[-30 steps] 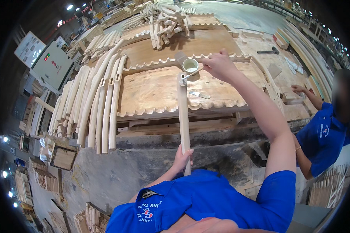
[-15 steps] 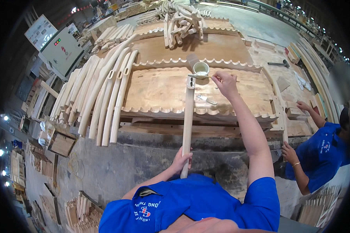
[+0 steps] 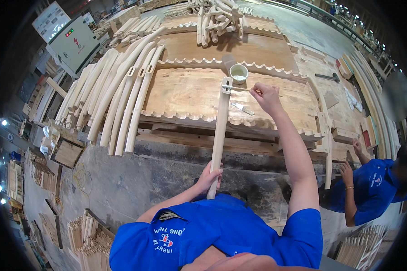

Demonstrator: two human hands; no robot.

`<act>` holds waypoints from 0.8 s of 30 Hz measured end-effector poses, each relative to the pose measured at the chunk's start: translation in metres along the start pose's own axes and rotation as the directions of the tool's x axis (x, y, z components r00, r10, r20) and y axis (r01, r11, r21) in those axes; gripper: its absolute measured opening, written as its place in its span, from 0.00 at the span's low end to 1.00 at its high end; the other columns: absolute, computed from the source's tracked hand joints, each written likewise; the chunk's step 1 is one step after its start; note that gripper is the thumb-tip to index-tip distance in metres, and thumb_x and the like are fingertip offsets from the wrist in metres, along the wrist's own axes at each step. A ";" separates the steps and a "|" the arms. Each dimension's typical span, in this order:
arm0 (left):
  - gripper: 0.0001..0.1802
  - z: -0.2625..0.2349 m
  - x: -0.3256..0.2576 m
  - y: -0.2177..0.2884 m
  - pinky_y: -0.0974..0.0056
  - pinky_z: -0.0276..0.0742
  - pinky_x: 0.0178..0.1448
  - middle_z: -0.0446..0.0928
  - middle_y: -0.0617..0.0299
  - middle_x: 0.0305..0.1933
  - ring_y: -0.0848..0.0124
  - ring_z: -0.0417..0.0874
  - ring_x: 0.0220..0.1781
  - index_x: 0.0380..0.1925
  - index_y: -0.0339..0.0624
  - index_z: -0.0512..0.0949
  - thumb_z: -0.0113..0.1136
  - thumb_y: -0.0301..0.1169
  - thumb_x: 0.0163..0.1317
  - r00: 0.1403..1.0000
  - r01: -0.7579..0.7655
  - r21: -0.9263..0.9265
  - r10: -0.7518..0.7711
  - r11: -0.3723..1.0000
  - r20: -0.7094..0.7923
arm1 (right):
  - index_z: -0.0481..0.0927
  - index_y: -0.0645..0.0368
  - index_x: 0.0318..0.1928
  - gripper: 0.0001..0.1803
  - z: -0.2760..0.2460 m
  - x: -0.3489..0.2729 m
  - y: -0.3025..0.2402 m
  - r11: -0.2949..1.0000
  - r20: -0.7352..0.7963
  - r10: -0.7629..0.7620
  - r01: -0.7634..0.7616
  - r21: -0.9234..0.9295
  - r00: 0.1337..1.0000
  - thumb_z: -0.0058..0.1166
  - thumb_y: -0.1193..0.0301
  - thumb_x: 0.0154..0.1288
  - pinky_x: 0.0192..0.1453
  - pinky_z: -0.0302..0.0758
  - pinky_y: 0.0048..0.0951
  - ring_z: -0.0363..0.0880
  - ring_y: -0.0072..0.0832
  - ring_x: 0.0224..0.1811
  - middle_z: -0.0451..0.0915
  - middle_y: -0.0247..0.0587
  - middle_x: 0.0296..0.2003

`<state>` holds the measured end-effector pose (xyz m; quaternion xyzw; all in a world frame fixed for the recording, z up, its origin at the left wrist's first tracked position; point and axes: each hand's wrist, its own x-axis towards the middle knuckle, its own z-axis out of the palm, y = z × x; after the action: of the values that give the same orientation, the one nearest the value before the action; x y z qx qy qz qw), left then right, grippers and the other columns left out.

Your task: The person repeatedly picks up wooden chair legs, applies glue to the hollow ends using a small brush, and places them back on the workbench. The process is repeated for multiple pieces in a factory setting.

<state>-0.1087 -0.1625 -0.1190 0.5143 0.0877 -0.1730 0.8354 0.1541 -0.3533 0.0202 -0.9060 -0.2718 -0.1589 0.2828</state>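
Since the earlier frame, the thin stick (image 3: 243,89) has shifted from the top rim of the wooden rail (image 3: 220,131) to its slot (image 3: 227,86). Slotted pieces (image 3: 140,104) line the bench (image 3: 181,92)'s left edge, done or waiting unclear. The left hand (image 3: 208,176) wraps the rail, which crosses the front edge; the right hand (image 3: 266,97) pinches the stick. Slot work looks unfinished; the stick's tip is indistinct.
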 end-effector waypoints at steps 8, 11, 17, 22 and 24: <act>0.21 0.003 0.001 0.000 0.67 0.71 0.17 0.70 0.62 0.26 0.72 0.72 0.15 0.51 0.43 0.61 0.54 0.32 0.60 1.000 0.005 -0.020 -0.005 1.000 -0.005 | 0.78 0.51 0.31 0.09 -0.003 -0.010 0.001 0.996 0.075 0.007 -0.013 0.088 0.997 0.54 0.60 0.61 0.52 0.55 0.38 0.78 0.28 0.28 0.80 0.33 0.23; 0.21 0.005 0.000 0.001 0.67 0.71 0.18 0.69 0.62 0.26 0.72 0.72 0.16 0.51 0.43 0.61 0.54 0.32 0.60 1.000 0.002 -0.031 -0.003 1.000 -0.012 | 0.79 0.53 0.32 0.09 -0.006 -0.011 -0.001 0.986 0.087 0.016 -0.030 0.164 0.996 0.54 0.62 0.61 0.47 0.62 0.35 0.77 0.29 0.27 0.79 0.35 0.23; 0.21 0.013 0.002 0.002 0.67 0.70 0.17 0.68 0.62 0.26 0.72 0.71 0.15 0.50 0.44 0.62 0.56 0.31 0.58 0.999 -0.028 0.024 0.029 0.999 -0.022 | 0.78 0.57 0.33 0.07 -0.026 -0.002 -0.009 0.931 0.032 0.073 -0.079 0.355 0.997 0.55 0.67 0.59 0.30 0.70 0.29 0.76 0.32 0.29 0.78 0.39 0.25; 0.21 0.029 0.006 0.023 0.67 0.71 0.16 0.68 0.61 0.20 0.71 0.72 0.14 0.48 0.44 0.62 0.56 0.30 0.56 0.998 -0.052 0.059 0.054 0.997 -0.029 | 0.75 0.59 0.31 0.05 -0.043 -0.006 -0.021 0.993 -0.394 -0.032 0.073 0.091 0.919 0.55 0.72 0.55 0.35 0.73 0.33 0.77 0.34 0.33 0.74 0.38 0.29; 0.21 0.038 0.012 0.034 0.67 0.71 0.17 0.68 0.61 0.19 0.71 0.72 0.13 0.48 0.45 0.61 0.56 0.31 0.56 0.999 -0.036 0.012 0.036 0.999 0.005 | 0.75 0.59 0.31 0.05 -0.055 -0.022 -0.015 0.964 -0.366 0.106 -0.005 0.266 0.925 0.56 0.72 0.55 0.34 0.73 0.32 0.77 0.33 0.33 0.74 0.39 0.29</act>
<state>-0.0857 -0.1848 -0.0776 0.5204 0.0757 -0.1598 0.8354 0.1203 -0.3844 0.0607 -0.8209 -0.2050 -0.2845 0.4507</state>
